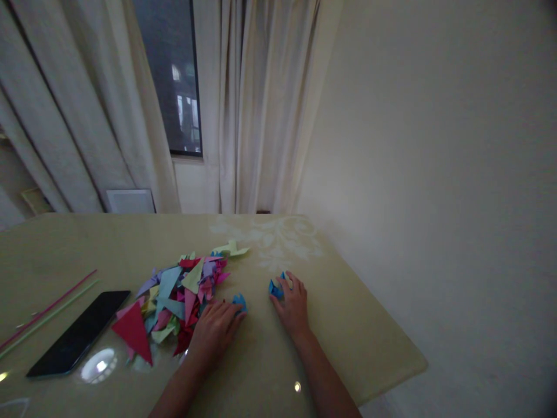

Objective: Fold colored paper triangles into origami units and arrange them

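My right hand (293, 302) rests over the table with thumb and fingers closed on a small dark-blue folded paper piece (275, 288). To its left, my left hand (217, 328) lies low at the right side of the paper pile, its fingertips at a lighter blue folded paper piece (239, 301). That piece shows partly beyond the fingers, which seem to pinch it. Beside the left hand spreads a heap of folded paper pieces (174, 290) in pink, red, green, purple and pale blue. A pale green folded piece (232, 249) lies at the heap's far end.
A black phone-like slab (80, 334) lies left of the heap. Beyond it are a pink stick (50, 309) and a green stick (52, 316). The glossy table (348, 325) ends at a right edge near the wall (435, 174). Curtains (270, 116) hang behind.
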`<state>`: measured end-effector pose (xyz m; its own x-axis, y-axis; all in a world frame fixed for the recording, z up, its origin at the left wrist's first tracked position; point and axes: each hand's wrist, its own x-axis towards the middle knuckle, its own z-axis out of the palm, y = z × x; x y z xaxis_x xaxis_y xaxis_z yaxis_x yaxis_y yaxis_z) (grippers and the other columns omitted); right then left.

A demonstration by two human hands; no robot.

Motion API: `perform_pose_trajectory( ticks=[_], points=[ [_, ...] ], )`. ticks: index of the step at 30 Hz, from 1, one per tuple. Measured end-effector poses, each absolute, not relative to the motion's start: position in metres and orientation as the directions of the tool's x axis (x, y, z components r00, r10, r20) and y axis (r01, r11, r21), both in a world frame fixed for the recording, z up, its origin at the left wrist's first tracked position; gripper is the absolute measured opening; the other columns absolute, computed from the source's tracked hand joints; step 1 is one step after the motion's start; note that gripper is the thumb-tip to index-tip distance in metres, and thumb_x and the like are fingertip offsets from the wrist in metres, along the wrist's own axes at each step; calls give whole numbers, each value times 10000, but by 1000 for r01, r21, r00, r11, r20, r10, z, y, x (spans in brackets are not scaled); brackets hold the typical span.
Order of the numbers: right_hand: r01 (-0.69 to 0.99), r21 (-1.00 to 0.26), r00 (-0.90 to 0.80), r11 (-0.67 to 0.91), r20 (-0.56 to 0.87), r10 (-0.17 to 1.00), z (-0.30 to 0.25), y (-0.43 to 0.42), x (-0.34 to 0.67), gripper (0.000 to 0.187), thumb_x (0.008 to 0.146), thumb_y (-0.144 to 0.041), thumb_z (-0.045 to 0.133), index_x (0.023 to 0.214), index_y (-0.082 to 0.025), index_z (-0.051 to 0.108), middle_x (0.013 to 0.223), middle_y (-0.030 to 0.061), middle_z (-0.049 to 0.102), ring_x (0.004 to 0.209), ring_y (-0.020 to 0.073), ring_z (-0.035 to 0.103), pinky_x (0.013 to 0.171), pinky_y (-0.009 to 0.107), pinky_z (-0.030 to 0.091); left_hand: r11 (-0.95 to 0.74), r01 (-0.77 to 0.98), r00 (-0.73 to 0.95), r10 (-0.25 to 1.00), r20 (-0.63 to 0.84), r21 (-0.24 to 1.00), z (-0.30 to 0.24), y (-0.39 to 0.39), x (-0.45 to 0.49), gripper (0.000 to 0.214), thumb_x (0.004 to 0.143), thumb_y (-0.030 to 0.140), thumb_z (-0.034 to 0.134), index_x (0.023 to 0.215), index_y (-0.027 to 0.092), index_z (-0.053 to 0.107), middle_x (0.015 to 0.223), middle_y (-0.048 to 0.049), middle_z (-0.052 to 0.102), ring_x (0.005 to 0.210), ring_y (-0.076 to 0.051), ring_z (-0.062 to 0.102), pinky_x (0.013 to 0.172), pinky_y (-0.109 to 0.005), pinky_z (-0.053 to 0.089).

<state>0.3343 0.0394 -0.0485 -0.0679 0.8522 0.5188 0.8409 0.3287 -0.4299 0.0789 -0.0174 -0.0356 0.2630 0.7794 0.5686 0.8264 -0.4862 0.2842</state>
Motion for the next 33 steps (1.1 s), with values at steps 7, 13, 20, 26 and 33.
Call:
perform_pose_trajectory(
  ticks=[7, 13, 20, 26, 33],
  points=[
    [828, -473, -58, 300, 460, 886, -65, 59, 340, 323, 954, -200, 596, 1228, -298, 737, 1374, 121, 653, 1255, 311, 612, 1054, 483, 478, -419, 859, 251, 844, 473, 293, -26, -24, 77, 212, 971, 442, 636, 1050, 268, 729, 1056, -58, 742, 1018, -268, 674, 909, -409, 473],
    [819, -508, -18, 268, 443, 896, -57, 65, 343, 327, 953, -247, 620, 1260, -228, 730, 1397, 164, 632, 1292, 332, 572, 1110, 514, 444, -453, 858, 310, 833, 459, 243, -34, -22, 78, 212, 965, 199, 588, 1065, 295, 749, 1009, -36, 760, 1004, -249, 672, 917, -408, 456],
    [664, -495, -223, 560, 584, 781, -35, 31, 328, 301, 1027, -355, 575, 1269, -250, 719, 1282, 129, 689, 1234, 277, 597, 1109, 478, 442, -529, 824, 337, 744, 577, 201, -29, -27, 83, 279, 1022, 199, 503, 1110, 280, 756, 1014, -50, 777, 961, -214, 690, 948, -404, 474],
    [429, -672, -314, 603, 515, 798, -31, 12, 305, 274, 978, -405, 674, 1188, -247, 750, 1003, 86, 758, 945, 251, 673, 907, 415, 519, -622, 760, 377, 659, 651, 189, -28, -38, 82, 349, 1023, 153, 501, 1231, 298, 741, 1096, -67, 784, 1007, -207, 699, 976, -401, 481],
    [203, -846, -228, 492, 448, 864, -27, 18, 307, 233, 913, -458, 733, 834, -239, 741, 968, 66, 713, 801, 187, 647, 719, 307, 530, -652, 735, 400, 640, 656, 187, -31, -40, 86, 354, 1021, 139, 496, 1249, 292, 720, 1139, -71, 782, 1022, -217, 698, 965, -403, 477]
  ],
)
